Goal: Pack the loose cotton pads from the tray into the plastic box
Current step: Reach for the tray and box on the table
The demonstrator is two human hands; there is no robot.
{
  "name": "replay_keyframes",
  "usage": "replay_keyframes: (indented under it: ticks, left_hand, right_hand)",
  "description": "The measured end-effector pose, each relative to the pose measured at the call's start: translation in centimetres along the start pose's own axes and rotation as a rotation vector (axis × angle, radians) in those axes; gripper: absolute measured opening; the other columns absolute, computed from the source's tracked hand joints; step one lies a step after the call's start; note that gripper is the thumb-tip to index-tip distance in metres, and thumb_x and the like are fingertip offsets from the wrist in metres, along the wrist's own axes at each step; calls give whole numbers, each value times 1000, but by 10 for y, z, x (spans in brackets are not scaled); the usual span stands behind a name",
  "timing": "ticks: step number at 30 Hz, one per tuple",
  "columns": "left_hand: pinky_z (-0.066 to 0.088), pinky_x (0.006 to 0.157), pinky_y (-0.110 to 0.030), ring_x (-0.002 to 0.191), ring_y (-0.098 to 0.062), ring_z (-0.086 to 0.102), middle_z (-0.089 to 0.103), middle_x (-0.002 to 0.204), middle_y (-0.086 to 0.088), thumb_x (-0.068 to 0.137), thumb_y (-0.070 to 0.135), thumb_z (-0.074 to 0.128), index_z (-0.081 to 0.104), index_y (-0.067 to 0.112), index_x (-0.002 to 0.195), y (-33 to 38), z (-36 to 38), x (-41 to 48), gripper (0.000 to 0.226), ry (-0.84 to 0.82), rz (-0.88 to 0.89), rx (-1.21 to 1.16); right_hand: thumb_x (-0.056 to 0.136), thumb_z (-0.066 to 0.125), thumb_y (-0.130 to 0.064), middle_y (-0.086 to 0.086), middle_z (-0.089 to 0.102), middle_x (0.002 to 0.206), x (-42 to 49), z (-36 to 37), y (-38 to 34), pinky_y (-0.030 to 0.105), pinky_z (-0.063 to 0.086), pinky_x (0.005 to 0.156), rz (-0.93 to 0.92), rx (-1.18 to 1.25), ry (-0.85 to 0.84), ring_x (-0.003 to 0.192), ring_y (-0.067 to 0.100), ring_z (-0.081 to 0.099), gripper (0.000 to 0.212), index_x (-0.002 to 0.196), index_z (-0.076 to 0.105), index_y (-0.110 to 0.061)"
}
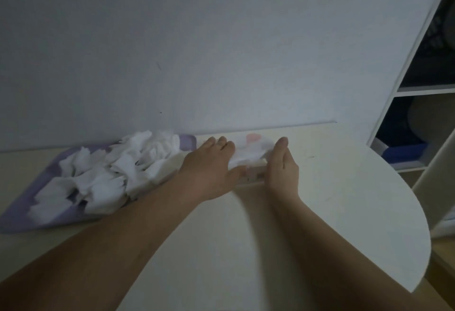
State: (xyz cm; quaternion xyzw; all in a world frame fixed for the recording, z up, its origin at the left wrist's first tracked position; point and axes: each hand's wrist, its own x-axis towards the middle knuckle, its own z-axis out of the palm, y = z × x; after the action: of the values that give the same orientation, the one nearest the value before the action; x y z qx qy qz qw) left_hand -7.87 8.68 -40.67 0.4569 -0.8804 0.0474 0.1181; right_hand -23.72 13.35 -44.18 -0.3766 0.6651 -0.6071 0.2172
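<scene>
Your left hand (209, 170) and right hand (283, 167) flank the small clear plastic box (253, 176), which sits on the cream, round-edged counter (320, 199) close to the pale grey wall (197, 52). The left hand lies against the box's left side with its fingers (222, 143) stretched forward and the thumb lying along the near edge. The right hand stands on edge against the box's right side, its fingers (280, 145) straight and held together. Neither hand curls round anything; both are flat and released, pressing inward on the box.

Between your hands a stack of white cotton pads in the box (248, 154) rises above the rim (the picture is blurred here, so their exact arrangement is hard to read). A pale pink patch shows at the far end of the box; you cannot tell what it is.

Just beside the box on the left lies the lilac rectangular tray (14, 219), its far corner near your left fingertips. A heap of loose white cotton pads (118, 170) covers most of it, piled unevenly, and your left forearm crosses over the tray's near right corner.

At the right stands a white shelf unit (403, 91) with dark contents and a blue item (403, 151) on a lower shelf.
</scene>
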Motion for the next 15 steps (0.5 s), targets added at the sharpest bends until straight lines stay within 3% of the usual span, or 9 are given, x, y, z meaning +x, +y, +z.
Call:
replay_keyframes:
  ticks: [4, 7, 9, 11, 13, 15]
  left_hand:
    - [47, 83, -37, 114, -27, 62, 67, 121, 1, 95, 76, 31, 58, 30, 124, 1, -21, 6, 61, 2, -25, 10]
    - [46, 79, -34, 108, -29, 66, 72, 117, 1, 88, 82, 39, 65, 34, 118, -5, -45, 20, 62, 2, -98, -33]
    - [52, 84, -33, 104, -28, 67, 71, 114, 1, 87, 75, 54, 68, 28, 113, -15, -60, 34, 55, 66, -195, -197]
    - [54, 88, -32, 102, -25, 66, 69, 113, 0, 87, 56, 66, 67, 23, 111, -28, -68, 48, 41, 165, -275, -369]
    - [46, 95, -27, 118, -24, 61, 63, 132, -2, 88, 42, 72, 60, 21, 131, -39, -65, 53, 50, 189, -303, -435]
    - [42, 107, -29, 134, -22, 52, 46, 154, -3, 88, 36, 74, 40, 21, 153, -49, -59, 46, 75, 162, -307, -494]
  right_hand:
    - [106, 13, -57, -6, 60, 113, 0, 0, 1, 28, 36, 94, -39, 12, -36, 98, 12, 55, 67, 142, 54, -18]
    - [106, 32, -47, 7, 56, 143, -1, 3, 7, 39, 40, 108, -86, -127, 5, 131, 25, 52, 55, 147, 44, -13]
    - [102, 43, -36, 16, 50, 148, -8, 6, 7, 47, 35, 116, -310, -349, 132, 139, 33, 45, 55, 148, 45, -6]
    - [97, 52, -32, 19, 52, 147, -16, 11, 8, 53, 34, 116, -689, -533, 163, 139, 37, 45, 52, 142, 53, -6]
    - [98, 54, -34, 13, 52, 150, -23, 17, 6, 50, 32, 118, -934, -603, -46, 142, 33, 45, 51, 144, 54, -13]
    - [100, 53, -37, 7, 63, 138, -27, 24, 5, 44, 40, 111, -1005, -672, -246, 126, 28, 57, 45, 141, 58, -20]
